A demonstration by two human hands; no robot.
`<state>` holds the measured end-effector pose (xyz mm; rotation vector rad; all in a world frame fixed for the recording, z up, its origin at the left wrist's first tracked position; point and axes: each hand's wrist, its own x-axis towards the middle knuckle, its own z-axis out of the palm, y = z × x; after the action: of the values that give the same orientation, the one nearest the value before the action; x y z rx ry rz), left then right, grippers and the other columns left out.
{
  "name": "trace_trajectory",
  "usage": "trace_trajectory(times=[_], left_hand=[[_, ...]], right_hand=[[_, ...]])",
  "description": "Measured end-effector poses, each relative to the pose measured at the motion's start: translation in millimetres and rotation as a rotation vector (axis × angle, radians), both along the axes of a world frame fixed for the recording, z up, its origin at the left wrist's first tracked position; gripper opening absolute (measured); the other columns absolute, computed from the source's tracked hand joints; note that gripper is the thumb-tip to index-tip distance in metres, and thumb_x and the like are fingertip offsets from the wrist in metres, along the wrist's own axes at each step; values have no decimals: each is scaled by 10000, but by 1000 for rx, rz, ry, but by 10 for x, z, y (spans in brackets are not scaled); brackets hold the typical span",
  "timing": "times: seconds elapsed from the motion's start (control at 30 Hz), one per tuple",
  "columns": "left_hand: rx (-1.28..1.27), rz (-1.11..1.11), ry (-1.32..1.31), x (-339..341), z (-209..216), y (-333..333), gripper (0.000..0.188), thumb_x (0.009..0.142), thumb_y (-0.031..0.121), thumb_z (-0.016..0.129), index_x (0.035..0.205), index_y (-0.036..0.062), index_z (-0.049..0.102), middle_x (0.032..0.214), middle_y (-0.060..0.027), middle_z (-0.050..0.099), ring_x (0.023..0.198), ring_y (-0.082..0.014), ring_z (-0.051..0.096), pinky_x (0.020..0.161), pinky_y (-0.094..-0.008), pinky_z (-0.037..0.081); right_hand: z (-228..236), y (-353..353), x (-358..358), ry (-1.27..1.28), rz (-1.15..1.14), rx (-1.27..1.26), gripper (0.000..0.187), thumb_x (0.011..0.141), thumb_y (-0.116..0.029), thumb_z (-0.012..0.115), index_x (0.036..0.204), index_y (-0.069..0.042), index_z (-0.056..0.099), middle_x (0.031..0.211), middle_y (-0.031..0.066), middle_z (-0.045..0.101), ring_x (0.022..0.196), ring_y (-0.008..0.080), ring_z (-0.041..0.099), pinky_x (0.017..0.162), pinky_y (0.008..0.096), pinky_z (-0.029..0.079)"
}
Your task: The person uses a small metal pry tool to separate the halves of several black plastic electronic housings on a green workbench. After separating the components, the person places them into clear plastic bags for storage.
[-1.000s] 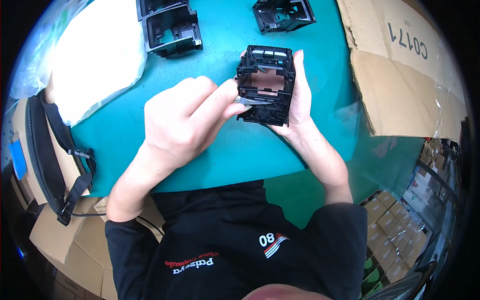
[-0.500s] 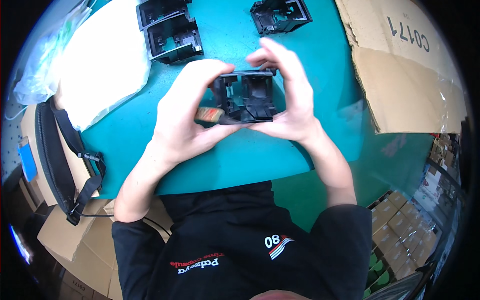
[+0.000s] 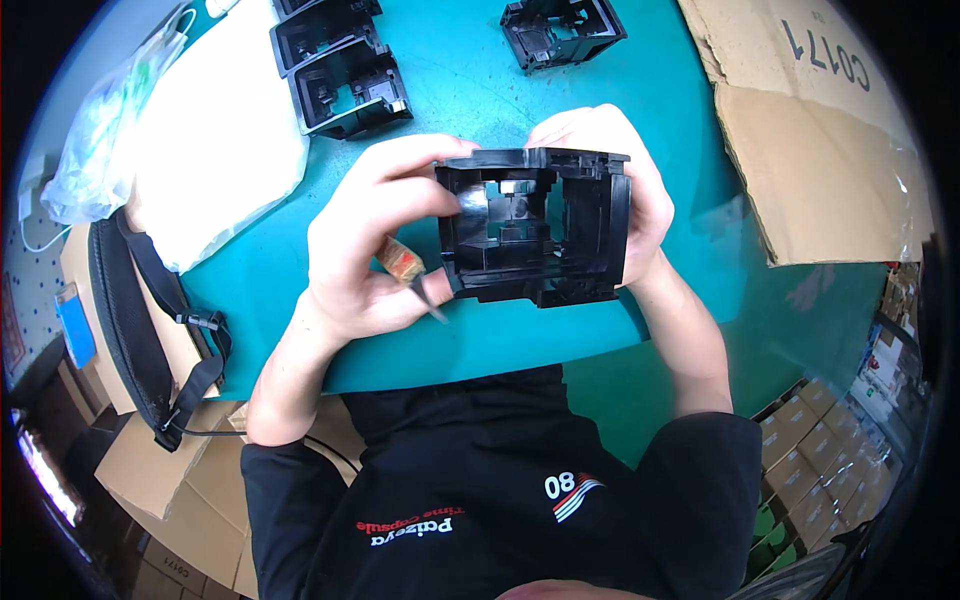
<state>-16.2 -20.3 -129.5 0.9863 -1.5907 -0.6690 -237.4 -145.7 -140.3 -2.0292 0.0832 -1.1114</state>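
Between my hands is a black plastic housing (image 3: 500,275), an open box-like frame with cut-outs and inner ribs. My right hand (image 3: 645,190) wraps around its right side, the fingers partly hidden behind it. My left hand (image 3: 365,235) is closed at its left edge, fingertips on the upper part and thumb near the lower corner. Tucked in the left palm as well is a small knife-like tool (image 3: 402,263) with a tan and red wrapped handle; its dark pointed end sticks out beside the thumb. Teal table surface shows beneath.
Several similar black housings (image 3: 352,95) stand in a row at the far left, and another (image 3: 562,35) at the far middle. A white bag (image 3: 215,140) lies left, near a black strap (image 3: 135,330). An opened cardboard box (image 3: 830,170) borders the right side.
The housing has been turned and now shows a wider, open face nearer to me. My right hand has shifted right around it. The tool in my left hand has tilted, its pointed end now visible.
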Motion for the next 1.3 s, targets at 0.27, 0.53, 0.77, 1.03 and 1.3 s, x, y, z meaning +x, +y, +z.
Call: trace_trajectory(times=[0.27,0.53,0.77,1.03,1.3], left_hand=[[-70,-82,-387,94,89,-72,374,794,218,855,1095,9,779,1283,-253,600,918,-236,709,582,-254,535],[-36,-60,-490,106,121,-45,398,792,247,831,1111,14,783,1252,-249,612,945,-277,713,652,-297,569],[16,-86,-515,84,172,-54,399,804,272,827,1081,-9,764,1200,-269,637,988,-341,713,713,-345,598],[-85,-59,-269,65,48,-43,401,760,216,871,1054,-23,741,1186,-299,672,1010,-366,722,745,-346,603],[6,-21,-339,-12,144,-39,470,718,199,871,1099,-41,737,1221,-274,670,1107,-379,698,952,-429,556]], right_hand=[[-3,15,47,-19,1,-54,616,690,-236,924,1105,91,607,1010,204,651,872,318,647,754,439,562],[-29,8,56,-24,15,-24,607,677,-241,933,1083,81,615,981,196,649,842,305,643,727,409,549],[-6,14,53,-2,16,-46,577,693,-223,923,1068,85,609,976,191,644,824,296,637,709,403,547],[2,24,52,-62,-1,-45,485,751,-143,864,1069,92,582,967,203,627,816,307,632,679,412,556],[28,22,62,-57,-12,-76,491,750,-155,879,1065,78,582,961,190,637,821,298,638,679,404,559]])
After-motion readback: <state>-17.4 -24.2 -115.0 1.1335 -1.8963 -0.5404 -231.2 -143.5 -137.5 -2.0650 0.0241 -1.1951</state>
